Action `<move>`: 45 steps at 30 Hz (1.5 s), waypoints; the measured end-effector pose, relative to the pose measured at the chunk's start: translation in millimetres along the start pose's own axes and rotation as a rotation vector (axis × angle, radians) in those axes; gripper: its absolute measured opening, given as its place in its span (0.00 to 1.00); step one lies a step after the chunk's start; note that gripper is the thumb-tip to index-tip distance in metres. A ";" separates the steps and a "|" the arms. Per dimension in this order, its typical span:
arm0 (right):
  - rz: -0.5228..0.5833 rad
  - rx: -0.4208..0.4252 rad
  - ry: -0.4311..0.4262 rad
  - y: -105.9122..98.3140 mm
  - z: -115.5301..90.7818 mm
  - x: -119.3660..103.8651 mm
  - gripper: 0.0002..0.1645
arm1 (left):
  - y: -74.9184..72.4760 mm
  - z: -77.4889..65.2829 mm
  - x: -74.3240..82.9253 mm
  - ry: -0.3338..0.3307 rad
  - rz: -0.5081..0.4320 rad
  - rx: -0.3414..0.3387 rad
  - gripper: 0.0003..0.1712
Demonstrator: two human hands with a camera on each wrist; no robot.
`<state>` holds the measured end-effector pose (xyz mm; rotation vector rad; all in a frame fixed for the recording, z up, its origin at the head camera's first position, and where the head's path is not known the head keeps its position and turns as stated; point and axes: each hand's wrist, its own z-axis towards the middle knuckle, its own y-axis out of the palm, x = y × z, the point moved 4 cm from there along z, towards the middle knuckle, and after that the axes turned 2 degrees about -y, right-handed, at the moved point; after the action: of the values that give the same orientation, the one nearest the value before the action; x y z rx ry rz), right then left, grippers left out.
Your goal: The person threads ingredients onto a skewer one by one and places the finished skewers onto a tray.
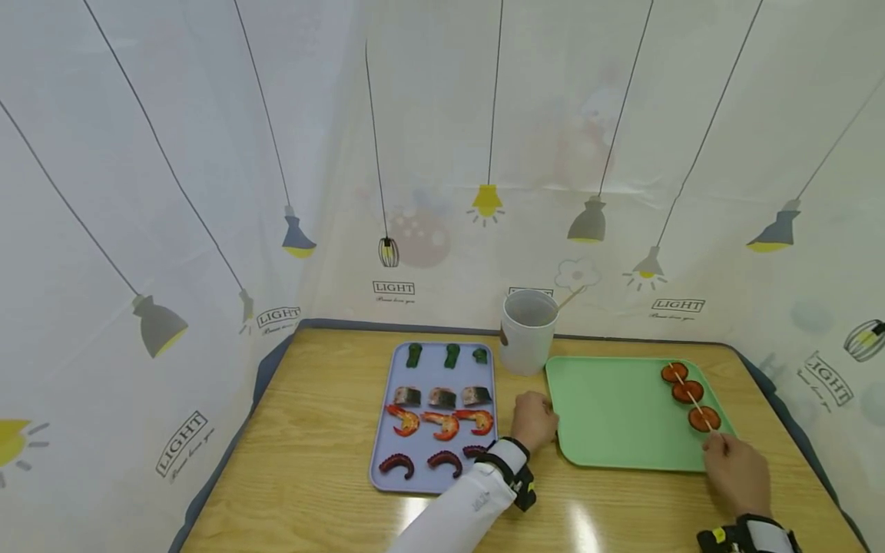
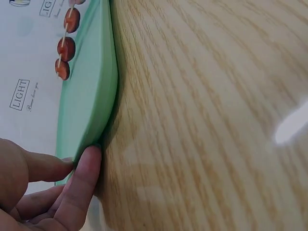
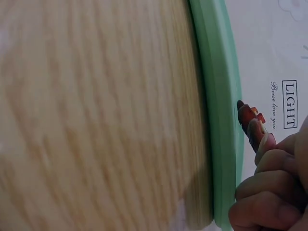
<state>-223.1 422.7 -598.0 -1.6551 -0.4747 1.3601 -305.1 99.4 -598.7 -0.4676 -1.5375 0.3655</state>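
Note:
My right hand (image 1: 737, 470) pinches the near end of a wooden skewer (image 1: 700, 408) at the right side of the green tray (image 1: 615, 415). Three round reddish-brown slices (image 1: 687, 392) are threaded on that skewer, which lies along the tray's right part. With thumb and fingers, my left hand (image 1: 534, 421) grips the tray's left rim, as the left wrist view shows its thumb above and finger below the green edge (image 2: 103, 103). In the right wrist view the slices (image 3: 251, 124) stand just past the right fingertips, seen edge-on.
Left of the left hand lies a lilac tray (image 1: 435, 375) with rows of green pieces, fish chunks, shrimps (image 1: 442, 424) and tentacles (image 1: 397, 464). A white cup (image 1: 528, 338) holding a thin stick (image 1: 571, 296) stands behind, between the trays. Printed cloth (image 1: 442, 153) hangs around the wooden table (image 1: 311, 430).

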 end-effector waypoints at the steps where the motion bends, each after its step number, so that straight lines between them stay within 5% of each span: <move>1: 0.000 0.003 0.004 0.1 0.6 1.4 0.30 | -0.5 0.0 0.5 -0.013 0.000 -0.007 0.11; 9: -0.040 -0.004 0.002 -4.9 0.1 -3.0 0.30 | -2.1 -1.0 2.6 -0.051 -0.045 -0.058 0.15; 16: -0.084 0.090 -0.005 -8.7 -5.7 -10.1 0.28 | -4.9 -0.1 3.4 -0.034 -0.049 -0.052 0.15; 24: -0.160 0.180 0.091 -3.2 -5.0 -7.2 0.21 | -6.4 1.3 1.4 -0.022 -0.023 -0.045 0.13; 30: -0.171 0.133 0.155 -3.9 -7.3 -6.2 0.18 | -5.1 -0.1 1.2 -0.033 -0.078 -0.058 0.11; 45: -0.115 0.080 0.149 -12.7 -8.5 -6.6 0.20 | -2.2 -2.5 -0.8 -0.039 -0.137 -0.076 0.12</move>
<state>-214.3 420.7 -584.0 -1.6250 -0.4162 1.1479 -302.8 97.0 -598.2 -0.4135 -1.6159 0.2122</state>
